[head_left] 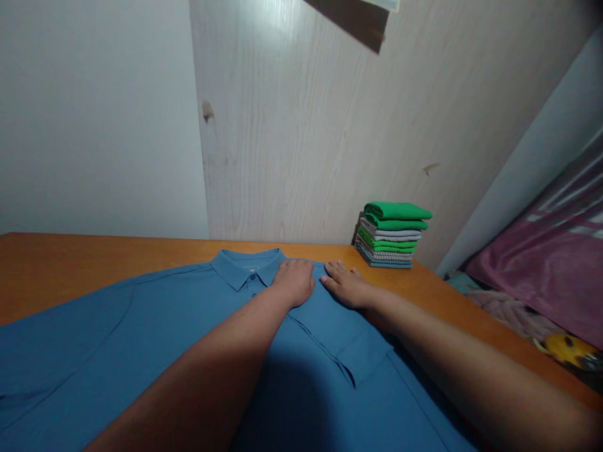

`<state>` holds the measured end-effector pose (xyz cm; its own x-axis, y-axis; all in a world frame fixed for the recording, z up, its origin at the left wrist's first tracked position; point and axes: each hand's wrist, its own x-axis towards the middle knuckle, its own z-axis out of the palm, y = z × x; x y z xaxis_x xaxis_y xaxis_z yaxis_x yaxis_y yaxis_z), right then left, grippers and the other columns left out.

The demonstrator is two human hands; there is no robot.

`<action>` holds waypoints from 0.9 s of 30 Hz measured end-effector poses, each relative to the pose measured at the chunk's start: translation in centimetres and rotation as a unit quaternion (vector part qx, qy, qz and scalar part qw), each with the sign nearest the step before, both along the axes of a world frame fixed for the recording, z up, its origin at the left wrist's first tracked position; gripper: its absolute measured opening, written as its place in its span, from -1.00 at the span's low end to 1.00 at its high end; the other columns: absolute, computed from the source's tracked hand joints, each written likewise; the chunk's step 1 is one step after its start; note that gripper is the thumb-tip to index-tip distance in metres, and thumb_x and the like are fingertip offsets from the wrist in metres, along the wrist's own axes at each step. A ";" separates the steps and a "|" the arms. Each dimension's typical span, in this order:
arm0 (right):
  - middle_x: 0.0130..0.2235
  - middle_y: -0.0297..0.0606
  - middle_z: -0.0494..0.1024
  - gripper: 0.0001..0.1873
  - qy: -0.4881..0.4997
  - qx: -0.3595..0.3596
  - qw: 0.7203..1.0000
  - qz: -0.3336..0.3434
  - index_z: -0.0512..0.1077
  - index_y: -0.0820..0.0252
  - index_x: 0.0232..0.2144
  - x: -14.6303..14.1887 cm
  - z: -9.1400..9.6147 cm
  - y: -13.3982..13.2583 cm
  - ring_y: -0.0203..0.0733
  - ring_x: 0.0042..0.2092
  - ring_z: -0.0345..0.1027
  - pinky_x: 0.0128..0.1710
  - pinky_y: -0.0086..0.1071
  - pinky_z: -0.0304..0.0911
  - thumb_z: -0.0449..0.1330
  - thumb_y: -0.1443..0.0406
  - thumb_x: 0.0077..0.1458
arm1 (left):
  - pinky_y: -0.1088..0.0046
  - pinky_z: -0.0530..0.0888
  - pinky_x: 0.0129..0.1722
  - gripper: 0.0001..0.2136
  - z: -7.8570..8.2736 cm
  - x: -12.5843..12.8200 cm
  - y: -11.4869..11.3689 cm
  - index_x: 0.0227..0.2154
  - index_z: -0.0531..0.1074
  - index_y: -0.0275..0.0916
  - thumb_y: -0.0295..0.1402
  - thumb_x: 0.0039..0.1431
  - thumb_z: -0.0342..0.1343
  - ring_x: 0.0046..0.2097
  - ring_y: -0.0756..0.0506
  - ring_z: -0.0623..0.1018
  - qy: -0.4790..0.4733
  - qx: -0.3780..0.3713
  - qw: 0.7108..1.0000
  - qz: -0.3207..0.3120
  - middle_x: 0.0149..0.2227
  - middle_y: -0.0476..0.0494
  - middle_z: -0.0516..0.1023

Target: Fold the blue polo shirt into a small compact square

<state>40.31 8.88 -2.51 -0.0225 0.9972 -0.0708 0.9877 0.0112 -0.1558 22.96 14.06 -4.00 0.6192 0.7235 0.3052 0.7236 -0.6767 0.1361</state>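
A blue collared polo shirt (164,326) is spread across the wooden table, its collar at the far side and a couple of buttons showing below it. On the right, part of the shirt is folded inward over the body, with the sleeve's opening showing. My left hand (296,280) rests palm down beside the collar, fingers together and partly hidden by the back of the hand. Close to its right, my right hand (346,285) lies flat at the folded shoulder edge, fingers stretched out. Both hands press on the cloth.
A stack of folded clothes (393,235), green, grey and blue, stands at the back right of the orange-brown table (61,257). A pale wood panel (292,157) rises behind the table. Past its right edge hangs a pink cloth (541,270), with a yellow item (568,348) below.
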 end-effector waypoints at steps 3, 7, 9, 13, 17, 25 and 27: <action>0.41 0.08 0.02 -0.23 0.045 0.037 0.998 -0.015 0.09 0.47 0.37 -0.4 0.8 -2.2 0.06 0.43 -0.20 0.39 -0.07 -0.21 -0.21 0.00 0.37 | 0.08 0.38 0.06 -0.73 -0.3 0.0 0.1 -0.10 0.47 -0.29 -0.36 0.26 -0.07 0.05 -0.32 0.50 -0.008 0.007 1.000 -0.005 -0.02 -0.37 0.53; 0.42 0.00 -0.01 -0.16 0.104 0.040 0.993 0.049 0.08 0.39 0.38 -2.8 0.6 -6.9 0.00 0.44 -0.21 0.40 -0.11 -0.21 -0.24 -0.11 0.34 | 0.08 0.39 0.03 -0.72 -0.6 0.0 0.2 -0.10 0.47 -0.30 -0.38 0.27 -0.09 0.03 -0.32 0.50 -0.013 0.023 1.000 -0.007 -0.03 -0.37 0.53; 0.43 -0.05 -0.08 -0.10 0.085 0.015 0.993 0.074 0.00 0.29 0.41 -4.0 0.0 -8.9 0.05 0.45 -0.31 0.40 0.01 -0.29 -0.23 -0.20 0.29 | 0.12 0.40 0.02 -0.72 -0.8 0.0 0.2 -0.10 0.47 -0.30 -0.39 0.27 -0.09 0.01 -0.30 0.51 -0.011 0.031 0.999 -0.005 -0.04 -0.34 0.54; 0.45 -0.12 -0.17 -0.09 0.031 -0.003 0.996 0.086 -0.07 0.14 0.43 -5.0 -0.8 -10.4 0.09 0.45 -0.41 0.39 0.12 -0.42 -0.27 -0.25 0.25 | 0.18 0.41 0.01 -0.73 -0.9 -0.2 0.2 -0.10 0.47 -0.26 -0.31 0.31 -0.08 0.00 -0.25 0.51 -0.002 0.035 0.999 0.002 -0.04 -0.29 0.54; 0.45 -0.13 -0.19 -0.08 0.018 0.000 0.996 0.082 -0.09 0.12 0.43 -5.1 -1.0 -10.0 0.08 0.45 -0.43 0.39 0.11 -0.43 -0.29 -0.26 0.24 | 0.17 0.39 0.03 -0.67 -0.5 -0.2 -0.3 -0.10 0.47 -0.27 -0.20 0.36 -0.11 0.02 -0.26 0.48 -0.007 0.054 0.998 0.017 -0.04 -0.31 0.53; 0.46 -0.14 -0.18 -0.10 0.023 0.009 0.995 0.096 -0.09 0.12 0.43 -5.0 -1.2 -9.9 0.12 0.45 -0.42 0.38 0.14 -0.44 -0.28 -0.24 0.26 | 0.14 0.43 -0.04 -0.57 0.8 -1.1 -0.7 -0.11 0.49 -0.28 -0.14 0.40 -0.24 -0.03 -0.29 0.55 0.021 0.014 0.999 0.036 -0.09 -0.37 0.58; 0.46 -0.13 -0.19 -0.10 0.022 0.007 0.995 0.097 -0.09 0.12 0.44 -5.0 -1.2 -9.8 0.11 0.45 -0.43 0.38 0.14 -0.44 -0.30 -0.25 0.25 | 0.16 0.45 -0.06 -0.60 1.2 -1.7 -0.3 -0.11 0.50 -0.26 -0.14 0.38 -0.18 -0.03 -0.29 0.56 0.032 0.003 0.999 0.023 -0.07 -0.35 0.59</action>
